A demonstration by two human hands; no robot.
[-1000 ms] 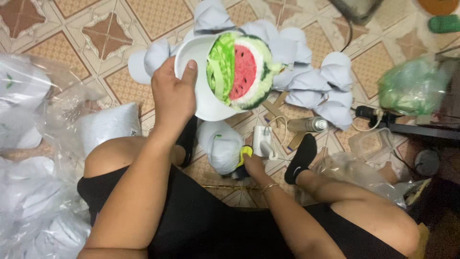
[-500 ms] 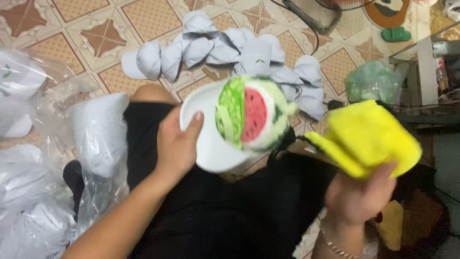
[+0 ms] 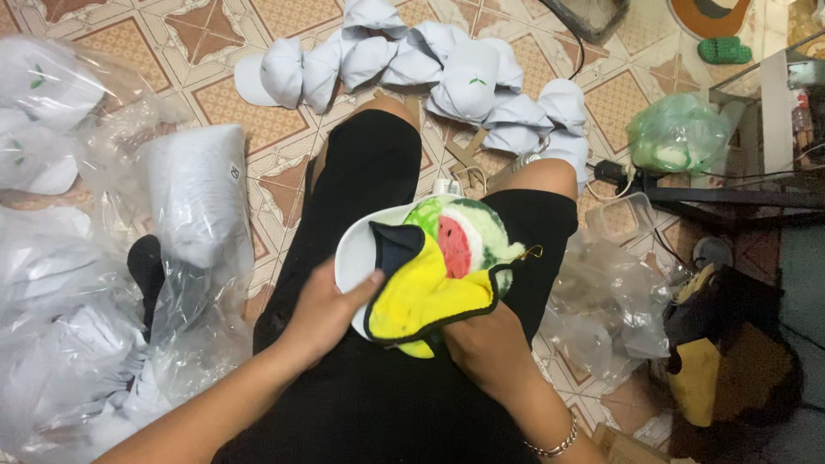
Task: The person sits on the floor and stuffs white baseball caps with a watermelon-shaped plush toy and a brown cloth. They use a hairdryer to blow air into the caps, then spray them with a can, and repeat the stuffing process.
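Observation:
A white cap (image 3: 358, 249) with a plush watermelon slice (image 3: 460, 238) on its front rests over my lap. My left hand (image 3: 325, 311) grips the cap by its left side, thumb on the brim. My right hand (image 3: 481, 348) holds a yellow cloth with a black edge (image 3: 425, 296) and presses it against the cap's front, just below the watermelon piece. The cloth hides part of the cap and most of my right fingers.
A row of white caps (image 3: 447, 69) lies on the tiled floor ahead. Clear plastic bags with more white caps (image 3: 94, 258) pile up at the left. A green bag (image 3: 679, 133), cables and crumpled plastic (image 3: 610, 301) sit at the right.
My right hand has brought the yellow cloth from the right side onto the cap's front. The cap has dropped lower onto my lap.

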